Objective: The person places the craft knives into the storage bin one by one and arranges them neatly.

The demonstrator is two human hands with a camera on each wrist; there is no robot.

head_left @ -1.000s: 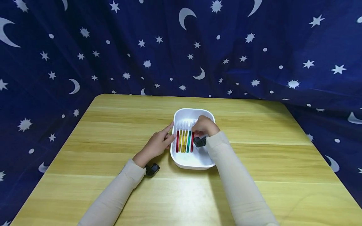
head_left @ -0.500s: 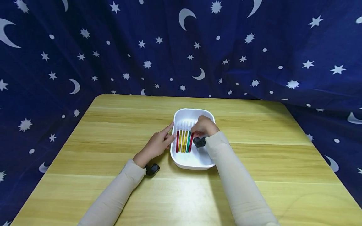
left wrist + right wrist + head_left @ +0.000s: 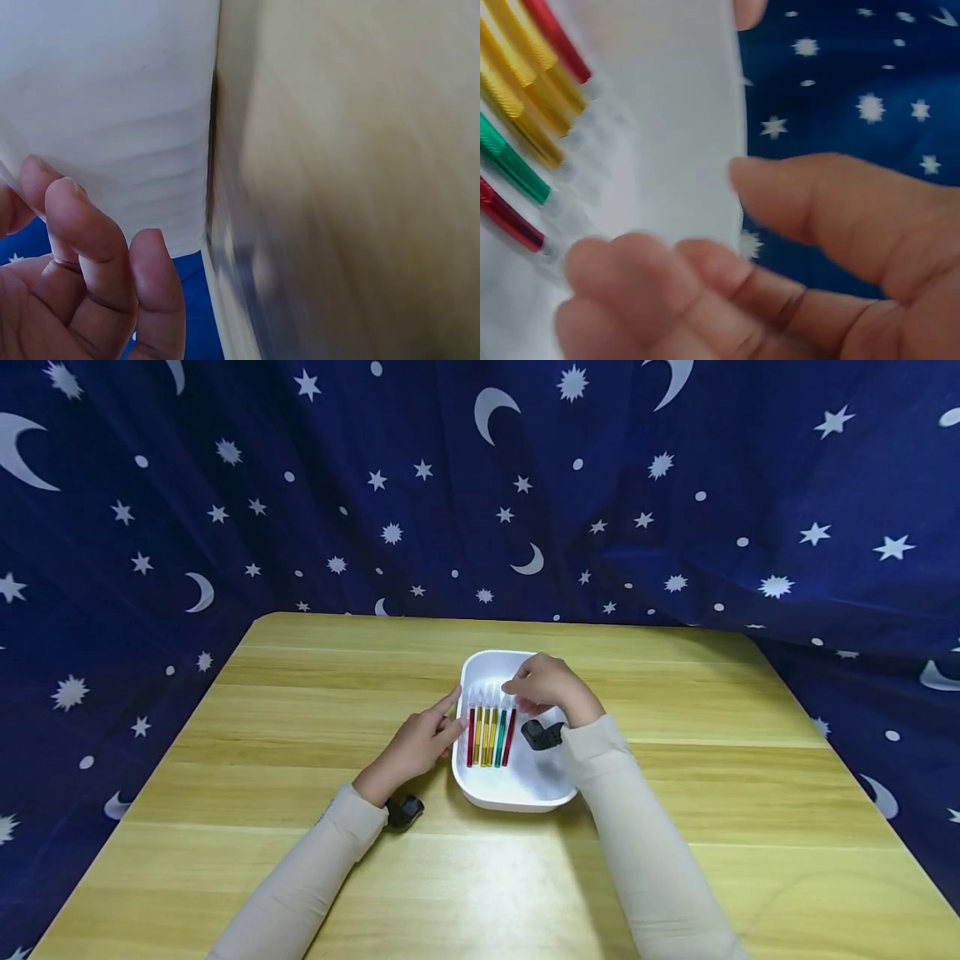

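Observation:
Several slim craft knives (image 3: 492,735) with metallic red, gold and green handles and clear caps lie in a row in a white tray (image 3: 517,803). In the right wrist view, the green craft knife (image 3: 510,161) and a red craft knife (image 3: 508,214) are nearest my fingers. My right hand (image 3: 553,683) is above the tray's far right part, thumb and fingers apart with nothing between them. At the tray's left wall, my left hand (image 3: 415,739) holds the rim, thumb over it and fingers outside; its bent fingers (image 3: 90,240) show against the outer wall.
A wooden table (image 3: 322,693) carries the tray near its middle. Behind it hangs a dark blue curtain (image 3: 420,435) with white moons and stars. A black wrist camera (image 3: 405,811) is at my left wrist, another black camera (image 3: 542,735) over the tray.
My right hand first shifts the rightmost red craft knife left beside the green one, then lets go and lifts up and right. My left hand stays at the rim.

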